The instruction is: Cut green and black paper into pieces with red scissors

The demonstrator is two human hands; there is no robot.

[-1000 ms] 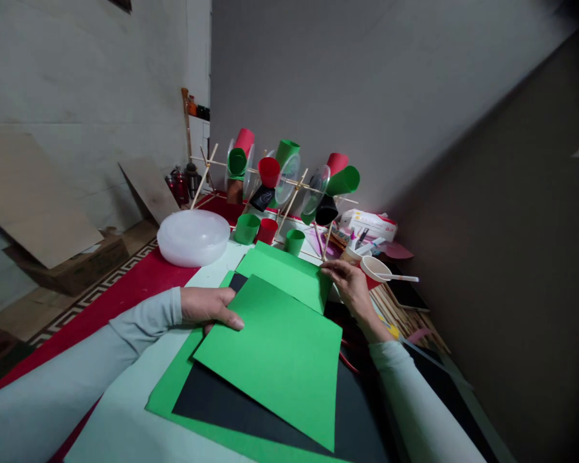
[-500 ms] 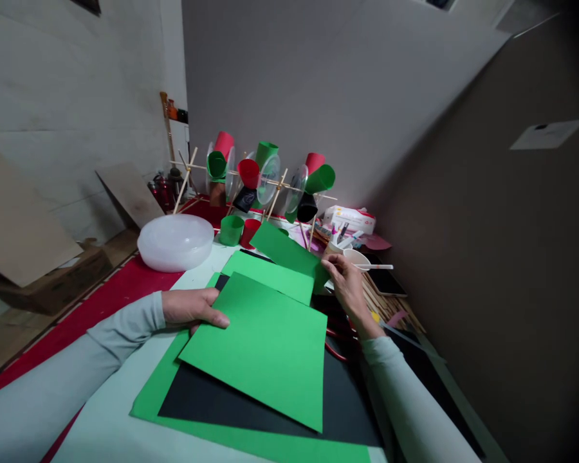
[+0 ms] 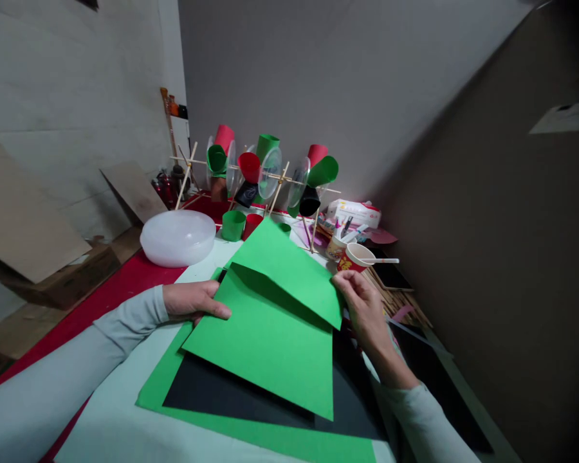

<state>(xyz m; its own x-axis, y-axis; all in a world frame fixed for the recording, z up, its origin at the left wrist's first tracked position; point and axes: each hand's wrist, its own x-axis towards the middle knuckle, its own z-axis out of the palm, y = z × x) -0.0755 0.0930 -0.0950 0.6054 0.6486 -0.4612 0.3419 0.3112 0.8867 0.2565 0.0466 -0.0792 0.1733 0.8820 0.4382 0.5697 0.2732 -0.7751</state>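
A green paper sheet [image 3: 270, 341] lies on a black sheet [image 3: 222, 395], which lies on a larger green sheet [image 3: 251, 434]. My left hand [image 3: 195, 300] presses the top sheet's left edge, thumb flat on it and fingers under it. My right hand [image 3: 364, 307] pinches the far corner of that sheet and holds it lifted and bent back toward me, so the folded flap [image 3: 284, 267] hangs over the lower part.
A white plastic bowl [image 3: 177, 236] sits upside down at the left. Behind stands a stick frame [image 3: 270, 183] with red, green and black paper cups and clear discs. A paper cup [image 3: 354, 256] with a stick, pens and a white packet [image 3: 354, 212] crowd the right.
My right hand has lifted the far end of the green sheet and drawn it toward me, so the flap now covers more of the sheet. The left hand has stayed put.
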